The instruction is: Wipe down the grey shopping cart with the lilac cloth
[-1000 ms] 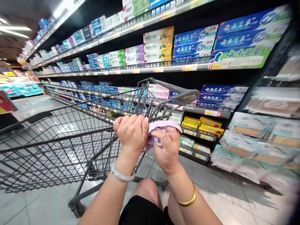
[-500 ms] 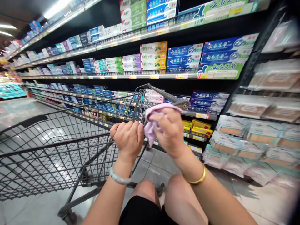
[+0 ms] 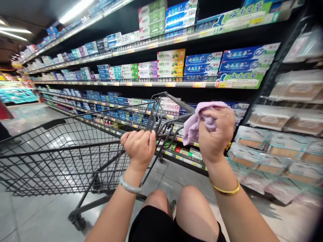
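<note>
A black wire shopping cart (image 3: 60,148) stands in front of me, turned to the left. My left hand (image 3: 139,148) is closed around the near top edge of its basket. In my right hand (image 3: 219,132) is a crumpled light purple cloth (image 3: 191,129), with the fingers wrapped round it and a loose end hanging on the left. The cloth is at the outer end of the cart's grey handle (image 3: 179,103) and hides that end. Whether it touches the handle, I cannot tell.
Shelves with stacked toothpaste boxes (image 3: 171,64) run along the aisle behind the cart. Hanging clear packets (image 3: 280,141) fill a rack on the right. My knees (image 3: 189,205) are close below my hands. A cart wheel (image 3: 78,222) rests on the grey tiled floor (image 3: 40,215).
My right hand has moved to the right and slightly up with the cloth, towards the handle's outer end. My left hand has kept its hold on the cart. The view has shifted slightly.
</note>
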`<state>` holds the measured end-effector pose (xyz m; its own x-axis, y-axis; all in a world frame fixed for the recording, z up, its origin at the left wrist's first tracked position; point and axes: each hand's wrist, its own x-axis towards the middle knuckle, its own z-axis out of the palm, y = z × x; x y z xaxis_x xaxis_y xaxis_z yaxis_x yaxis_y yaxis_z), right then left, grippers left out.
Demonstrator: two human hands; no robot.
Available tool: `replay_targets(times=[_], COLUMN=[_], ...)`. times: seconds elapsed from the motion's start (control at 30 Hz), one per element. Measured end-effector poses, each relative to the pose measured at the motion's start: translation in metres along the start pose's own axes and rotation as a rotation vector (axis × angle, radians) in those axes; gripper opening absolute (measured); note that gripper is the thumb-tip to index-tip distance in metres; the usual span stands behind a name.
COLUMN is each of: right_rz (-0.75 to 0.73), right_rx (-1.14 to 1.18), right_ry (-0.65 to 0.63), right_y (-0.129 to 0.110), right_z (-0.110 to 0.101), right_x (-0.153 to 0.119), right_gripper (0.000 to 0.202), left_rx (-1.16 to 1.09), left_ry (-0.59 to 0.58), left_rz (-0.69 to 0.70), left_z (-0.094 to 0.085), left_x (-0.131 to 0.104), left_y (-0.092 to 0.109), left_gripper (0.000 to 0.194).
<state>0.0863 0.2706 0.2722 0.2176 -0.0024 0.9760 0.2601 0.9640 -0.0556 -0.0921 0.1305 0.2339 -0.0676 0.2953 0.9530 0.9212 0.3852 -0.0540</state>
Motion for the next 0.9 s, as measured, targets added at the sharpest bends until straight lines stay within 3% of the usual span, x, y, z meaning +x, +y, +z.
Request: replay_targets(times=[0.07,0.17,0.23,0.43,0.6,0.67,0.8,0.9], right_rz=[0.033,-0.036,-0.102,0.124,0.039,0.06,0.317,0.593], right_rx=[0.001,0.079,0.111,0.131,0.305,0.34,0.403,0.546], right_ry=[-0.014,-0.212,-0.279,-0.04,-0.245,-0.271,-0.17,-0.177], right_y=[-0.001,-0.018,-0.028,-0.033,-0.054,-0.061,-0.071,-0.078], right_z=[-0.003,-0.005,-0.005,-0.006,-0.01,-0.01,-0.004,0.007], right_x=[-0.001,-0.011,-0.016,-0.016,-0.046,-0.059,-0.075,-0.08], right_gripper=[0.023,0.025,0.027,0.025,0.03,0.027,0.021,0.018], left_rx=[-0.008,-0.011,-0.013,-0.022,-0.032,-0.038,-0.052,-0.085], left_ry=[-0.001,-0.008,-0.009,-0.002,0.011,0.02,0.025,-0.021], left_rz=[-0.008,-0.008,-0.008,-0.022,-0.03,-0.03,-0.014,-0.002], left_z=[-0.002,-0.006,-0.009,-0.018,-0.026,-0.03,-0.041,-0.054], left_x=[-0.001,-0.002,-0.002,-0.004,-0.006,-0.007,-0.011,-0.013], left_y=[-0.003,-0.006,-0.008,-0.014,-0.019,-0.022,-0.026,-0.028], left_gripper=[0.036,0.037,0.038,0.038,0.034,0.034,0.037,0.036])
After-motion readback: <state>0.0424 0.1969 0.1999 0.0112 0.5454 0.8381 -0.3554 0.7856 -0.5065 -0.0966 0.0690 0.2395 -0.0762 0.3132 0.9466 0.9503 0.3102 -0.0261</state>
